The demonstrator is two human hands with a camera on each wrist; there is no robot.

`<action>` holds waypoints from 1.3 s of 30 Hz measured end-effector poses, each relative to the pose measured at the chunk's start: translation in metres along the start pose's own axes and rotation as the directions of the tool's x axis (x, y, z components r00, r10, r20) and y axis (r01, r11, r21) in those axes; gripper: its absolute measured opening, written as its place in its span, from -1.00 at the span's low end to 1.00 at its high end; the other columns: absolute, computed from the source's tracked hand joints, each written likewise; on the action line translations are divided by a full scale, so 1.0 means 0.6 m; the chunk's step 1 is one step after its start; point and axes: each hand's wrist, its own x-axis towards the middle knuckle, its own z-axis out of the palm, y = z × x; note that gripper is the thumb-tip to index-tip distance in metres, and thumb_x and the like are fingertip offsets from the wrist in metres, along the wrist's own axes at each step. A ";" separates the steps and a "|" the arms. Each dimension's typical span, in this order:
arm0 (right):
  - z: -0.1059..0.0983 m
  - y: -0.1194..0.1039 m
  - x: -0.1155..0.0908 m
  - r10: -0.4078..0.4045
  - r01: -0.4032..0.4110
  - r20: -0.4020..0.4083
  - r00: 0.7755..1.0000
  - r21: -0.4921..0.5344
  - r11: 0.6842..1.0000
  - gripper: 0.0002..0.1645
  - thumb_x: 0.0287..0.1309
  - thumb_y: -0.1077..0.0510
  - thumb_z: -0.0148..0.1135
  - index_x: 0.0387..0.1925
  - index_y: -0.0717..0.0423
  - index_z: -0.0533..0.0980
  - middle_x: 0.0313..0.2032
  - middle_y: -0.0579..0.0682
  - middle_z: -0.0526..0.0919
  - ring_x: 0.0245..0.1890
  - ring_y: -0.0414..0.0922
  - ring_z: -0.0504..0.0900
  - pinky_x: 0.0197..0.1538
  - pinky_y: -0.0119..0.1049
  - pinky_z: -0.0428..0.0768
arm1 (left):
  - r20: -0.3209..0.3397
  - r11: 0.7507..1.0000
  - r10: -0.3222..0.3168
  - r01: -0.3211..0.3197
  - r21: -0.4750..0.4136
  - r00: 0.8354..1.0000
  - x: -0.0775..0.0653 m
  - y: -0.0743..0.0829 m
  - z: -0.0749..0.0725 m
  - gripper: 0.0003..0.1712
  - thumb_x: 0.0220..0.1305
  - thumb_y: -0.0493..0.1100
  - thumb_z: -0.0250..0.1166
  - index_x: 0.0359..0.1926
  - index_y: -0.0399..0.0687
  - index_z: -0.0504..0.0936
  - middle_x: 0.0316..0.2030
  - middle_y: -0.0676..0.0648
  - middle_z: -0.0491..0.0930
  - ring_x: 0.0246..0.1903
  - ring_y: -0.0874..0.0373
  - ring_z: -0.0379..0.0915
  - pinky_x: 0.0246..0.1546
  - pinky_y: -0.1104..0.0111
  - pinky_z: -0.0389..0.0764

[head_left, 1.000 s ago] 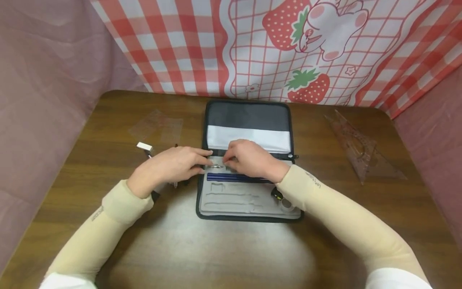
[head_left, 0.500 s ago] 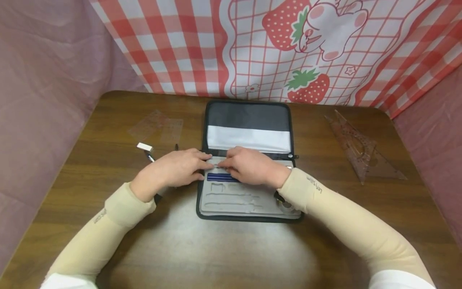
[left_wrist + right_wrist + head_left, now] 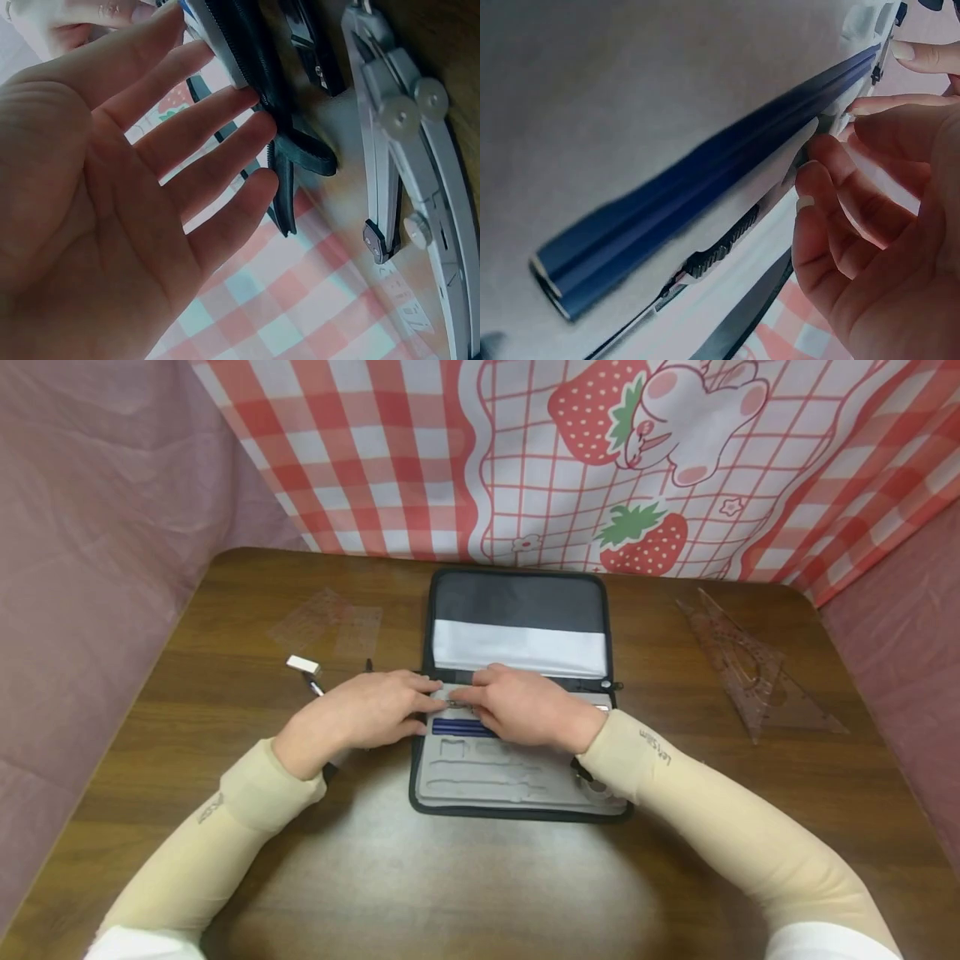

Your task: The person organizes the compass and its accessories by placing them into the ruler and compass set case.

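A zip-up drawing instrument case (image 3: pixel 517 817) lies unfolded on the table, its grey moulded tray (image 3: pixel 480 787) towards the person. My left hand (image 3: pixel 356 714) has its fingers spread straight, fingertips at the tray's left edge; the left wrist view shows its bare palm (image 3: pixel 97 210). Over the upper slot, my right hand (image 3: pixel 532 706) presses with its index finger by a small metal part, mostly covered. Its other fingers (image 3: pixel 840 217) bend loosely. Below them a blue triangular scale ruler (image 3: pixel 456 727) sits in its slot. Beside it lies a slim tool with a black ridged grip (image 3: pixel 724 244).
Left of the case lie a drawing compass (image 3: pixel 420 150), a white eraser (image 3: pixel 303 665) and clear plastic templates (image 3: pixel 358 628). Two clear set squares (image 3: pixel 750 681) overlap at the right. A checked curtain (image 3: pixel 360 460) hangs behind the table. Tray recesses (image 3: pixel 487 770) show in front.
My right hand has gone from bent fingertips over the slot to a lower, flatter pose, its index finger reaching left. The left hand has shifted only slightly, fingers still at the case edge.
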 end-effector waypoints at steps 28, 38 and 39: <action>-0.022 0.011 -0.115 0.181 -0.177 -0.061 0.982 0.069 0.982 -0.65 0.21 0.02 0.08 0.00 -0.02 0.54 -0.25 -0.14 0.48 -0.28 -0.24 0.40 -0.20 -0.28 0.45 | -0.139 0.984 -0.107 0.085 -0.154 0.984 -0.039 -0.065 -0.032 -0.55 0.25 0.07 0.15 0.08 -0.03 0.55 -0.03 -0.01 0.56 -0.01 0.13 0.43 0.00 0.17 0.40; 0.004 0.057 -0.243 0.413 -0.393 -0.021 0.910 0.266 0.880 -0.69 0.15 0.05 0.18 -0.06 -0.03 0.54 -0.20 -0.14 0.54 -0.34 -0.21 0.43 -0.28 -0.33 0.49 | -0.163 0.992 -0.085 0.067 -0.109 0.983 -0.096 -0.101 0.013 -0.67 0.16 -0.02 0.26 -0.08 -0.02 0.64 -0.20 0.01 0.56 -0.19 0.16 0.46 -0.14 0.23 0.48; 0.007 0.060 -0.249 0.431 -0.408 -0.019 0.902 0.281 0.868 -0.70 0.15 0.05 0.18 -0.06 -0.04 0.54 -0.22 -0.14 0.53 -0.35 -0.21 0.42 -0.29 -0.34 0.48 | -0.182 0.994 -0.062 0.044 -0.103 0.981 -0.095 -0.100 0.016 -0.67 0.15 0.00 0.27 -0.09 -0.02 0.64 -0.22 0.03 0.55 -0.22 0.18 0.45 -0.18 0.25 0.49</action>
